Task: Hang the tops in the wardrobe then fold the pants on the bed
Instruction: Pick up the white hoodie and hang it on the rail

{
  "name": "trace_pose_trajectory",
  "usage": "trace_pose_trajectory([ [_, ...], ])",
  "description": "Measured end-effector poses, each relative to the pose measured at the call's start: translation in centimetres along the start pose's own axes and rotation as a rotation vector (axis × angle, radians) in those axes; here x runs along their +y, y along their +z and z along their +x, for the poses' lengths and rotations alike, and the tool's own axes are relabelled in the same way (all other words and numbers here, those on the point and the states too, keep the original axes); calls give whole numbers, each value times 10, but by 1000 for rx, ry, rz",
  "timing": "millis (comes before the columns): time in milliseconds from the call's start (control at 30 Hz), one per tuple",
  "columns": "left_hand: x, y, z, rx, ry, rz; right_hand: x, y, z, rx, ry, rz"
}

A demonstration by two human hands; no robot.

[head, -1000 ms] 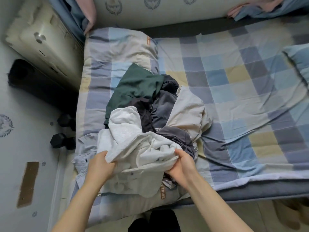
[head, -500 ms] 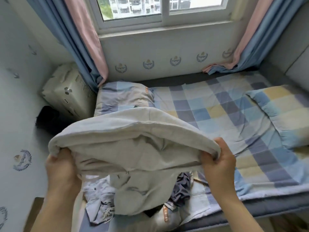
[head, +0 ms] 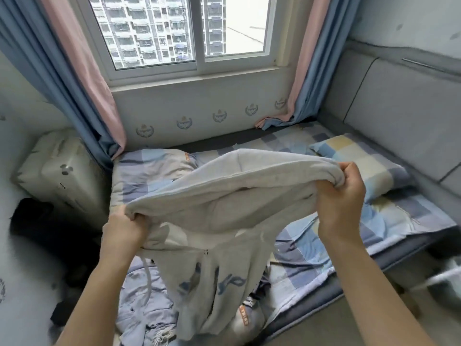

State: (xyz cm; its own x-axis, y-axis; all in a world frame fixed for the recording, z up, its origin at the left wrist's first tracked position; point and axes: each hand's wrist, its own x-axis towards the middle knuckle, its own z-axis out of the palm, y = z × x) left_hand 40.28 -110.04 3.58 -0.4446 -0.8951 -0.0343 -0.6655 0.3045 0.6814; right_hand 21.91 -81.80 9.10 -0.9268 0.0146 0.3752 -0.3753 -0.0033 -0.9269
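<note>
Early stage | left hand [head: 124,231] and right hand [head: 340,196] each grip a grey hoodie [head: 224,196] above the bed [head: 299,250] | no wardrobe in view, nothing hung or folded.

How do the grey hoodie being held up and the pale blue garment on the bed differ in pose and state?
The grey hoodie is lifted off the bed, stretched between the left hand and right hand; the pale blue garment lies crumpled on the bed, untouched. The grey hoodie carries blue lettering and a drawcord; the pale blue garment looks plain, with a frayed edge. Both are unfolded and not yet put away.
</note>
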Motion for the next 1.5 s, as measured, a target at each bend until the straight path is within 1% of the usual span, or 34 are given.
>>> trace_pose_trajectory([
  [33,1,2,-1,-32,15,-120,-8,-6,-8,8,-5,-12],
  [100,11,5,-4,-153,-68,-355,-23,-19,-21,30,-7,-30],
  [133,17,5,-6,-247,-121,-418,-29,-25,-25,49,12,-33],
  [200,32,5,-11,-488,-175,-481,-44,-43,-31,129,64,-13],
  [233,40,4,-14,-605,-148,-496,-52,-51,-32,167,86,21],
  [267,49,5,-19,-720,-54,-459,-63,-63,-33,221,89,53],
  [300,56,6,-24,-804,82,-390,-75,-73,-33,267,88,84],
  [333,66,10,-30,-849,229,-303,-88,-86,-34,324,75,104],
  [400,85,19,-40,-826,450,-152,-111,-110,-35,403,53,117],
  [467,106,33,-52,-715,581,6,-134,-138,-36,479,15,104],
  [567,139,51,-77,-496,618,143,-162,-181,-39,549,-122,40],
  [600,151,56,-90,-436,637,149,-170,-198,-41,563,-170,-11],
  [633,162,60,-103,-416,640,107,-175,-214,-43,571,-208,-65],
  [667,172,64,-114,-474,588,-17,-177,-228,-44,579,-221,-115],
  [700,185,70,-131,-621,498,-196,-179,-248,-48,603,-215,-166],
  [767,205,82,-168,-1028,261,-536,-174,-286,-53,670,-155,-261],
  [800,213,88,-186,-1227,162,-639,-168,-305,-56,696,-118,-291],
  [833,221,97,-208,-1386,76,-695,-162,-327,-61,717,-82,-312],
  [867,228,103,-227,-1496,9,-716,-156,-345,-65,730,-41,-327],
  [900,237,113,-251,-1576,-29,-713,-150,-370,-71,759,-3,-347],
  [967,254,128,-294,-1660,-23,-711,-138,-417,-79,814,77,-374],
  [1100,294,156,-387,-1772,121,-745,-120,-519,-100,889,293,-397],
  [1167,314,164,-425,-1771,132,-821,-113,-552,-112,837,430,-467],
  [1200,327,172,-454,-1786,139,-851,-112,-574,-124,777,515,-621],
  [1233,336,176,-477,-1796,137,-874,-109,-587,-134,684,597,-854],
  [1267,345,180,-505,-1806,151,-886,-107,-597,-144,595,623,-1085],
  [1300,353,182,-529,-1828,176,-884,-105,-601,-154,509,570,-1255],
  [1333,360,187,-556,-1865,206,-879,-102,-604,-162,422,499,-1309],
  [1367,366,188,-577,-1875,222,-868,-97,-601,-165,339,477,-1214],
  [1400,372,192,-599,-1913,225,-823,-93,-601,-168,256,523,-1050],
  [1433,377,194,-616,-1967,208,-759,-86,-599,-169,167,611,-908],
  [1467,382,196,-633,-2012,197,-685,-77,-604,-172,95,700,-871],
  [1500,387,199,-645,-2056,202,-657,-67,-612,-176,65,747,-909],
])
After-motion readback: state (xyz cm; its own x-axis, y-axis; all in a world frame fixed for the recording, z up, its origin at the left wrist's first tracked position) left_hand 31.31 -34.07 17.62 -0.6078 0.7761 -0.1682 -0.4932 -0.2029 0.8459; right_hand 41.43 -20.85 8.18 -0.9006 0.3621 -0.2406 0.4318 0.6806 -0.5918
